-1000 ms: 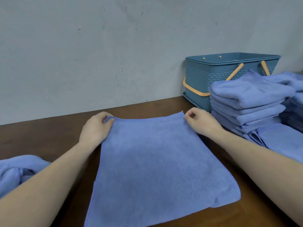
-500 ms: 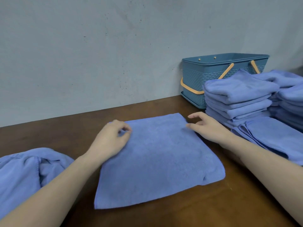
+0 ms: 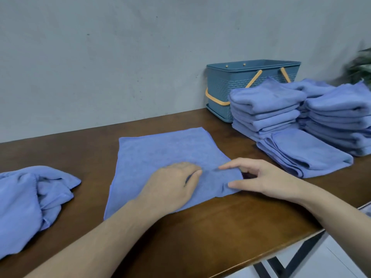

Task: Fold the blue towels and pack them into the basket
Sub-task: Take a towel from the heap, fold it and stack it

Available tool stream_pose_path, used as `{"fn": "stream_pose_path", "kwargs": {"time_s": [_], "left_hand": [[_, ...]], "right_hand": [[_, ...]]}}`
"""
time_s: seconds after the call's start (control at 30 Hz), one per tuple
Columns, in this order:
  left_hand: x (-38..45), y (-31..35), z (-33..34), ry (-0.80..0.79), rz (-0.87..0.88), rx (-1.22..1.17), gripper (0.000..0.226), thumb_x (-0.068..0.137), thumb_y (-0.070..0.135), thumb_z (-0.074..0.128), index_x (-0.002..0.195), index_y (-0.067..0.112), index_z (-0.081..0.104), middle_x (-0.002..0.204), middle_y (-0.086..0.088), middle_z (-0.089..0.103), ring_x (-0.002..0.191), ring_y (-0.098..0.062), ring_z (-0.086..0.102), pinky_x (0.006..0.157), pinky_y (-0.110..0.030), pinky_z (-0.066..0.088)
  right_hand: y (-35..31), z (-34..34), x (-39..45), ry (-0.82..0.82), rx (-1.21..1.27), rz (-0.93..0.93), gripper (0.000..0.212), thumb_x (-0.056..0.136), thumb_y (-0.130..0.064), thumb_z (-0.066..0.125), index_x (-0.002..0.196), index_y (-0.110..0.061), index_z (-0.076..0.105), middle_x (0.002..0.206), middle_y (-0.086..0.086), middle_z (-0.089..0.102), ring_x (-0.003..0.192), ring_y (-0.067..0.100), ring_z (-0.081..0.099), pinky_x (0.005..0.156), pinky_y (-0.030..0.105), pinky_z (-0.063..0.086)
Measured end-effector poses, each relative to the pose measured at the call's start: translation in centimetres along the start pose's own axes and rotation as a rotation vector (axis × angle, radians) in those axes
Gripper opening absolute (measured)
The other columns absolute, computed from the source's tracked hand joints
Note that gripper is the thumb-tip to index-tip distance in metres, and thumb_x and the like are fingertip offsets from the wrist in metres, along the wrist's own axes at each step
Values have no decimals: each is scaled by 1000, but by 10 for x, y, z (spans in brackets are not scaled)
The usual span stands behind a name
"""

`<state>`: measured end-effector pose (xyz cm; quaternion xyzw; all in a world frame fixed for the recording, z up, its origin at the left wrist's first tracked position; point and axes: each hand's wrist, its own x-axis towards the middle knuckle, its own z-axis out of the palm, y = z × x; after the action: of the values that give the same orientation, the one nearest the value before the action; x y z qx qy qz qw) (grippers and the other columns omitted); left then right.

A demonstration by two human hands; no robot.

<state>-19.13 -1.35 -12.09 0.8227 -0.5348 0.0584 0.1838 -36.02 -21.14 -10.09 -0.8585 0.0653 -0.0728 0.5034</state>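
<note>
Where the dark brown wooden worktop (image 3: 200,233) meets a plain grey-blue wall (image 3: 120,57), the head view shows a blue towel (image 3: 156,155) lying folded flat at the centre. The left hand (image 3: 170,187) rests palm down on its near right part, fingers relaxed and holding nothing. The right hand (image 3: 259,177) takes the towel's right edge, forefinger on top and thumb beneath, pinching the cloth. A blue basket (image 3: 226,87) with orange handles stands against the wall at the back right. Before it rise stacks of folded towels (image 3: 267,105), one folded towel (image 3: 305,153) lying flat nearest. A crumpled heap of towels (image 3: 26,201) lies at the far left. Pale floor (image 3: 321,261) shows beyond the worktop's near right edge.
</note>
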Motion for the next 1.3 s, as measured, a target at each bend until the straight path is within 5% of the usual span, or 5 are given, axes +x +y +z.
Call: {"fn": "stream_pose_path", "kwargs": {"time_s": [0.23, 0.37, 0.93, 1.17, 1.3], "left_hand": [[-5, 9, -7, -51, 4, -29, 83, 86, 71, 6, 132, 32, 62, 134, 13, 62, 125, -1, 45, 102, -14, 30], [-3, 7, -7, -192, -64, 12, 64, 97, 68, 19, 150, 39, 42, 160, 18, 33, 150, -6, 22, 118, -18, 13], [-75, -40, -55, -153, -4, 41, 80, 71, 92, 45, 143, 60, 30, 153, 39, 15, 142, 12, 21, 116, -29, 29], [-115, -62, -59, 201, -154, -13, 47, 75, 70, 64, 111, 44, 52, 114, 25, 43, 93, -4, 58, 77, -27, 50], [-117, -60, -55, 331, -449, -127, 44, 71, 55, 80, 82, 26, 48, 87, 2, 50, 69, -13, 54, 61, -31, 41]], "right_hand": [[7, 4, -3, 406, 180, -129, 30, 97, -8, 63, 99, -34, 78, 100, 11, 74, 93, 21, 64, 92, 35, 45], [6, 3, -3, 389, 209, -156, 29, 101, -11, 58, 110, -36, 71, 81, 34, 52, 77, 31, 46, 77, 40, 35], [-3, 2, 0, 477, 164, -127, 28, 102, -9, 53, 106, -31, 69, 73, -18, 63, 74, 2, 53, 81, 31, 41], [4, 3, 1, 442, 12, -179, 29, 104, -11, 51, 111, -35, 66, 76, 1, 55, 69, 13, 46, 64, 24, 34], [10, 1, 0, 426, -70, -205, 29, 104, -13, 51, 114, -36, 65, 71, -16, 54, 66, 6, 48, 68, 25, 39]]}}
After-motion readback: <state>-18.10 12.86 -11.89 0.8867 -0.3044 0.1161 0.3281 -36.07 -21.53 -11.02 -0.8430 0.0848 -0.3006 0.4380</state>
